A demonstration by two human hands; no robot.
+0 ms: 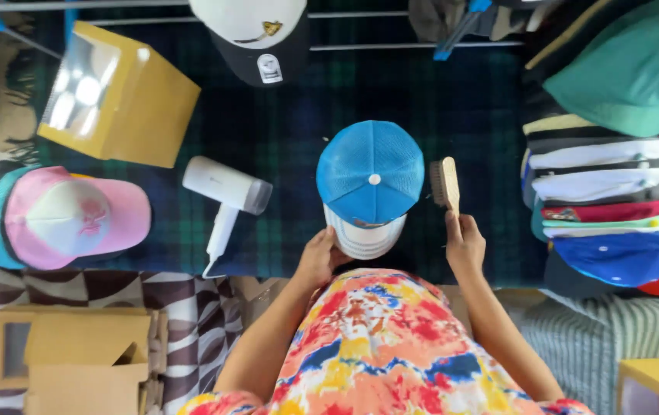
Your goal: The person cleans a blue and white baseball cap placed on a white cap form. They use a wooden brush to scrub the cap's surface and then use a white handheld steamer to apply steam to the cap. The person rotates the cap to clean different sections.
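The left hand [320,257] is gripping the lower rim of a blue mesh trucker cap [369,173], which is sitting crown-up on a white rounded form [364,238] just ahead of the person's body. The right hand [464,246] is clenching the handle of a wooden bristle brush [445,183], which is pointing away from the body and hovering just beside the cap's right edge, bristles facing the mesh, close to it though contact cannot be made out. The cap is looking light and soft: the mesh panels would likely be giving under pressure, while the form beneath is probably keeping the crown in shape, so the firmer rim or band, where the left hand is already sitting, seems the sensible place to steady it. The brush appears rigid and light, easily managed by its handle. Off to the left of the left hand, a white hair dryer [225,196] is lying on the dark plaid worktop [468,100], with a pink cap [76,215] farther out that way. Well to the right of the right hand, a stack of folded caps [602,207] is resting.
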